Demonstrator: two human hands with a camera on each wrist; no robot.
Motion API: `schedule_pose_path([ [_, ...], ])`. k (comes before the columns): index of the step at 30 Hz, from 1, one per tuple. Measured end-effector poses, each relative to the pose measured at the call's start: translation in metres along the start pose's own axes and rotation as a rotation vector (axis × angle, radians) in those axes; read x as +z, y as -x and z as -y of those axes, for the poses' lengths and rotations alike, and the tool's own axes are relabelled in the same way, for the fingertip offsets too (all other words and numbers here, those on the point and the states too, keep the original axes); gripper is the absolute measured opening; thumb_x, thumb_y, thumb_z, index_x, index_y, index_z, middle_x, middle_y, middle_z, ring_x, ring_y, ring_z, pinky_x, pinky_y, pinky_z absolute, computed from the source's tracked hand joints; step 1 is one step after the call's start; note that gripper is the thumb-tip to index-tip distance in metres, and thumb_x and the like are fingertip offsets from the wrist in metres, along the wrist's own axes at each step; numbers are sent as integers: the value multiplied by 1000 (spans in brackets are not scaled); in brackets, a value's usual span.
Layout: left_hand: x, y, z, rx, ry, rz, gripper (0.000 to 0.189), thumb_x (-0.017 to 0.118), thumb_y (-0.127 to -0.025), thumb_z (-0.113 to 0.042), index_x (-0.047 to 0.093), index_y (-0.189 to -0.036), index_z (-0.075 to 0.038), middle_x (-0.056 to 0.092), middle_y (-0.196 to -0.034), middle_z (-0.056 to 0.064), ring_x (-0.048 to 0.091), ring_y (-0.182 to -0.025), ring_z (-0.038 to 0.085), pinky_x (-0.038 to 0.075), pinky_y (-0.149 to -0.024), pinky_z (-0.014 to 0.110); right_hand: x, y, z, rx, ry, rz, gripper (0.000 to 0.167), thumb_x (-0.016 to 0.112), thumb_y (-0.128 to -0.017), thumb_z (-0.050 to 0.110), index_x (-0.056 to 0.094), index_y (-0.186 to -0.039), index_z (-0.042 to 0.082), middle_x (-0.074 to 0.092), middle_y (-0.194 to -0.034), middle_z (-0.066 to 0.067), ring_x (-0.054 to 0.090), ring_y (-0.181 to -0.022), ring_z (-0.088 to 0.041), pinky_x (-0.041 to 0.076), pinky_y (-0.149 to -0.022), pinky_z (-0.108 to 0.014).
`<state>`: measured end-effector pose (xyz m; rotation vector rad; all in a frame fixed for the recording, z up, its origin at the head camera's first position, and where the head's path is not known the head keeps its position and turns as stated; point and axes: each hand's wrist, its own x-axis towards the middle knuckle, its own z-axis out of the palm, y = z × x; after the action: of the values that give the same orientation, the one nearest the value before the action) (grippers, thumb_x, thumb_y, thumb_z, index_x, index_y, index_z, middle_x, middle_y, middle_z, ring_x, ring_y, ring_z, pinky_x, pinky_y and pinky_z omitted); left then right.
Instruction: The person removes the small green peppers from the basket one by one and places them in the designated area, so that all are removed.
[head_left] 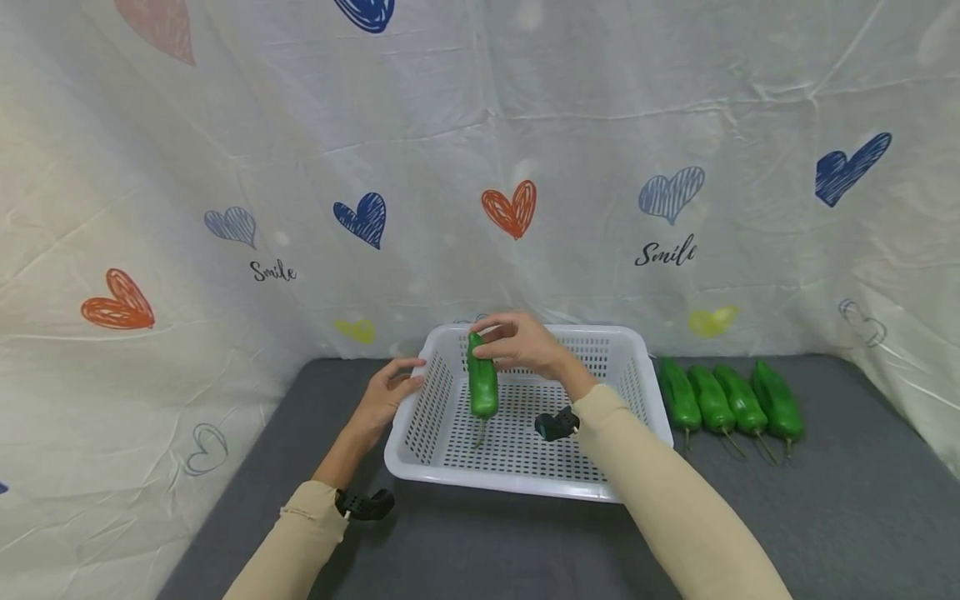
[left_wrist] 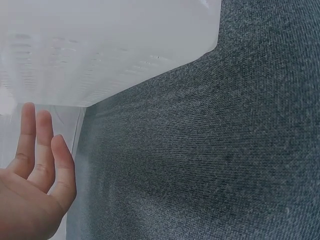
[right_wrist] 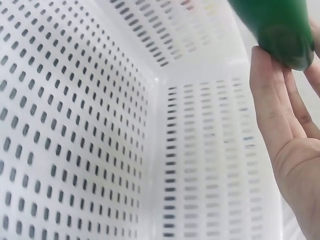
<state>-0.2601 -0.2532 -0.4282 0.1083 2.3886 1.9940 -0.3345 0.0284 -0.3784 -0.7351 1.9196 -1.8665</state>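
Note:
In the head view my right hand point(head_left: 527, 343) grips a long green pepper point(head_left: 483, 390) by its upper end, with the stem hanging down. It holds the pepper over the left part of a white slotted plastic basket point(head_left: 510, 479). From the right wrist, the fingers point(right_wrist: 267, 85) press against the blunt end of the pepper point(right_wrist: 280, 25), and the rest is cut off by the frame. At the basket's left rim is my left hand point(head_left: 384, 396), its fingertips touching or very near the edge. The left wrist view shows loosely extended fingers point(left_wrist: 45, 145) beside the basket's outer wall point(left_wrist: 115, 40).
Several green peppers point(head_left: 742, 404) lie side by side on the dark grey cloth point(head_left: 847, 483), just right of the basket, stems toward me. A pale sheet point(head_left: 442, 275) printed with hearts hangs right behind the basket and along the left side.

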Motion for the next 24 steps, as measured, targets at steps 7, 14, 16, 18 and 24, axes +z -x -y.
schedule_pose_path([
  [7, 0, 0, 0, -5, 2, 4, 40, 63, -104, -18, 54, -142, -8, 60, -124, 24, 68, -91, 25, 57, -70, 35, -11, 9, 12, -3, -71, 0, 43, 79, -90, 5, 65, -130, 2, 59, -125, -22, 61, -111, -36, 56, -84, -49],
  [14, -1, 0, 1, 3, 8, 17, 43, 64, -103, -20, 52, -143, -7, 59, -127, 26, 68, -93, 27, 58, -71, 35, -23, 23, 23, -5, -84, -10, 47, 78, -90, 4, 62, -133, -1, 57, -126, -25, 61, -111, -38, 55, -86, -50],
  [16, -1, -1, 1, 2, 6, 16, 43, 64, -103, -21, 52, -143, -7, 59, -127, 26, 68, -93, 27, 58, -71, 35, -26, 27, 26, -5, -86, -21, 47, 79, -90, 4, 62, -133, -1, 57, -126, -25, 62, -110, -38, 55, -86, -51],
  [18, -1, 0, 1, 0, 1, 16, 43, 64, -104, -21, 52, -143, -7, 59, -127, 24, 68, -93, 26, 58, -71, 35, -29, 32, 28, -8, -79, -31, 47, 79, -89, 3, 62, -133, -1, 58, -125, -25, 63, -109, -39, 55, -86, -51],
  [24, 0, 2, 0, 3, -3, 17, 43, 63, -104, -20, 52, -143, -6, 60, -126, 22, 68, -92, 24, 57, -71, 35, -38, 44, 34, -26, -57, -43, 45, 77, -91, 2, 61, -133, -2, 56, -127, -25, 62, -110, -38, 55, -86, -51],
])
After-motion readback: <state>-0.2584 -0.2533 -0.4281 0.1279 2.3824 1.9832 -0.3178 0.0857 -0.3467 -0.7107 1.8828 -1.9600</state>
